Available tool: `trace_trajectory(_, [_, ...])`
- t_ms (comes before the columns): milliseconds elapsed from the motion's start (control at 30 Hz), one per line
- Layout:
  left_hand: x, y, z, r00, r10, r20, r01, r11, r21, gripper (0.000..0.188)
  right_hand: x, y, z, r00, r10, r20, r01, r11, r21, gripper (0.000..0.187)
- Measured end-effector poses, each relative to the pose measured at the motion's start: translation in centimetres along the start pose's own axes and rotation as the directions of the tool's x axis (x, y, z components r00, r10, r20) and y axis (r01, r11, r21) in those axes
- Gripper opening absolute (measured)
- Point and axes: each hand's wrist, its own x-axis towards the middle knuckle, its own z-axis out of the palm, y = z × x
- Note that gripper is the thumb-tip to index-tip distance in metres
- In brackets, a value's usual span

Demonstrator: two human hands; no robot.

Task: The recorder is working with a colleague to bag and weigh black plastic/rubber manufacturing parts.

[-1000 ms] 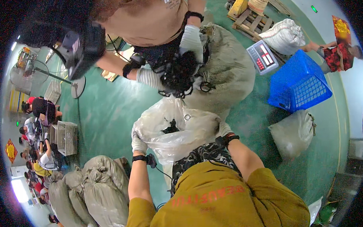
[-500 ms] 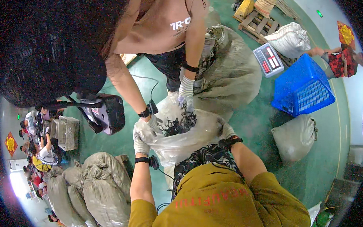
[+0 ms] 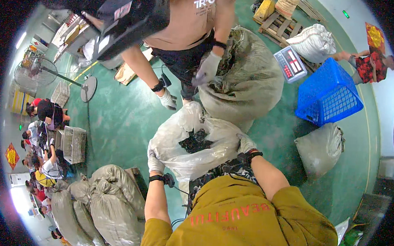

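Note:
A translucent white plastic bag [image 3: 173, 131] stands open in front of me, with small black pieces [image 3: 195, 141] heaped inside. Gloved in white, my left hand [image 3: 155, 162] is closed on the bag's left rim. On the opposite side my right hand [image 3: 246, 144], also gloved, grips the right rim; its fingertips are partly hidden by the plastic. Across from me, a co-worker's gloved hand [image 3: 168, 100] hangs above the bag's far left side, with nothing visible in it. Their other gloved hand [image 3: 207, 69] is blurred, beside a large grey-green sack [image 3: 255, 81].
To the right are a blue plastic crate [image 3: 330, 93], a counting scale [image 3: 290, 64] and a filled pale sack [image 3: 319, 150]. Tied sacks [image 3: 114, 202] stand at the lower left. A floor fan [image 3: 89, 89] and other people appear farther left.
The co-worker's hands have come out of the bag and moved up and away, and their head has lifted. The bag's mouth is now uncovered. My hands still hold its rim.

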Motion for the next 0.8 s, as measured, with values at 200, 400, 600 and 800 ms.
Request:
trace_trajectory(200, [0.3, -0.8, 3.9, 0.993, -0.035, -0.113, 0.044, 0.996, 0.079, 0.051, 4.9, 7.9, 7.7, 0.987, 0.114, -0.117, -0.016, 0.778, 0.628, 0.051])
trace_trajectory(400, [-1.3, 0.4, -0.3, 0.999, -0.026, -0.028, 0.026, 1.0, -0.001, 0.054, -0.9, -2.7, 2.5, 0.998, -0.065, 0.017, 0.024, 0.582, 0.813, 0.047])
trace_trajectory(600, [-1.0, -0.5, -0.6, 1.0, 0.021, 0.005, -0.022, 0.994, 0.111, 0.065, 1.8, -0.6, 4.8, 0.9, 0.182, 0.396, -0.42, 0.125, 0.899, 0.047])
trace_trajectory(800, [-2.1, -1.2, -1.5, 0.993, 0.01, -0.115, 0.001, 0.996, 0.094, 0.057, 1.9, 0.0, 2.7, 0.936, -0.127, 0.328, -0.171, 0.649, 0.741, 0.074])
